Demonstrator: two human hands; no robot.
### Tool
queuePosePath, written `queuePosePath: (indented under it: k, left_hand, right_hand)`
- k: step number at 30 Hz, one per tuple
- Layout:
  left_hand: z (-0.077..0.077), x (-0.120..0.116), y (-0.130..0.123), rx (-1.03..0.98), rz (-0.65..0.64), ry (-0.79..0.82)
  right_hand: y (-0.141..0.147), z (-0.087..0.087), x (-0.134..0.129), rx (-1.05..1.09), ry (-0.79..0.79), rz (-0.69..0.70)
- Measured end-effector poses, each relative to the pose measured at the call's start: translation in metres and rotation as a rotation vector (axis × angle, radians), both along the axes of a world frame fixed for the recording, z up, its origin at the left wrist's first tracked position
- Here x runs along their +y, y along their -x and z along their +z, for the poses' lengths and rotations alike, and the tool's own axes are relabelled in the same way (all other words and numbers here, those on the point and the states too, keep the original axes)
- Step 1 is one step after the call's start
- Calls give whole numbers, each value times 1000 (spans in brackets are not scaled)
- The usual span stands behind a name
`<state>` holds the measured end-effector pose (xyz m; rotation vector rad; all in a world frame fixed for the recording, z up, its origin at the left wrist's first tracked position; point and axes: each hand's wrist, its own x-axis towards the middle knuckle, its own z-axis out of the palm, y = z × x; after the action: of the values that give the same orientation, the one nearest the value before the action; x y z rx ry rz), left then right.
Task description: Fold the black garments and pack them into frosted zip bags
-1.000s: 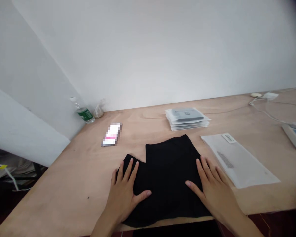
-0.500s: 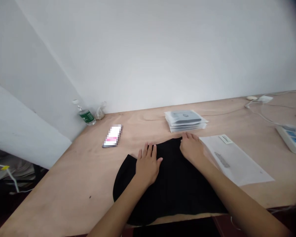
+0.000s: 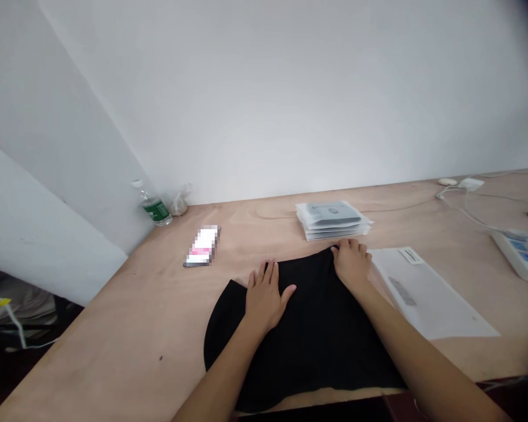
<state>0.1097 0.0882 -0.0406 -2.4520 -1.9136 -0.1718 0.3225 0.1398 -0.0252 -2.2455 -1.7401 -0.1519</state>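
Observation:
A black piece of cloth (image 3: 308, 328), perhaps a garment, lies spread on the wooden table, one rounded part bulging out on its left. My left hand (image 3: 264, 299) rests palm down near its upper left, fingers stretched forward and thumb apart. Over the cloth's upper right corner lies my right hand (image 3: 352, 264), fingers spread and bent a little, pressing down; the corner under it is partly hidden. Just right of that hand is a flat, whitish translucent bag (image 3: 435, 299) with a small label at its top.
Behind the cloth stands a stack of packed translucent bags (image 3: 334, 220). A phone (image 3: 202, 246) lies at left, near a water bottle (image 3: 156, 210) and a small plastic bag (image 3: 179, 204). Cables and a white device (image 3: 521, 255) occupy the right. The table (image 3: 114, 334) meets a white wall.
My right hand has slid slightly right with the cloth's upper corner, and the top edge looks straighter. My left hand stays at nearly the same spot on the cloth. The view has shifted a little.

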Motion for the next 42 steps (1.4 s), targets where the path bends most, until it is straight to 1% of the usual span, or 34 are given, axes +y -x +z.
queuePosePath:
  k: [2,4,6,8,10,12,15,17,23,27,31,35,38,40,42]
  left_hand:
    - [-1,0,0,-5,1,-5]
    - [-1,0,-1,-12,-3,-10]
    - [-2,0,-1,-17,-7,-13]
    - [-3,-1,0,-22,-6,-12]
    - [-3,-1,2,-26,0,-8]
    - [-3,-1,5,-30,7,-4]
    - [-1,-1,11,-36,19,4]
    - [-1,-1,15,-38,23,7]
    - [-1,-3,19,-43,35,9]
    - [-1,-2,20,-57,36,32]
    - [7,-6,21,-60,18,33]
    - [19,-24,28,-72,-21,5]
    - [22,-40,34,-80,-74,19]
    - [20,-45,36,-77,-106,55]
    - [17,-47,38,-79,-131,86]
  right_hand:
    - [11,2,-8,-21,-23,66]
    - [24,-1,-18,-42,-14,174]
    - [35,-10,-26,-56,27,275]
    - [40,-21,-30,-61,70,323]
    - [35,-30,-29,-64,95,322]
    - [23,-34,-26,-66,109,305]
    - [4,-34,-24,-70,127,292]
    - [-3,-33,-23,-70,138,298]
    - [-5,-34,-23,-35,144,313]
    - [-4,-36,-23,43,121,314]
    - [-2,-30,-27,197,61,317]
    - [-1,-12,-29,435,-52,297]
    - [-2,6,-20,697,-119,239]
    - [-4,15,-8,917,-114,168]
    - [-6,21,8,1147,-72,95]
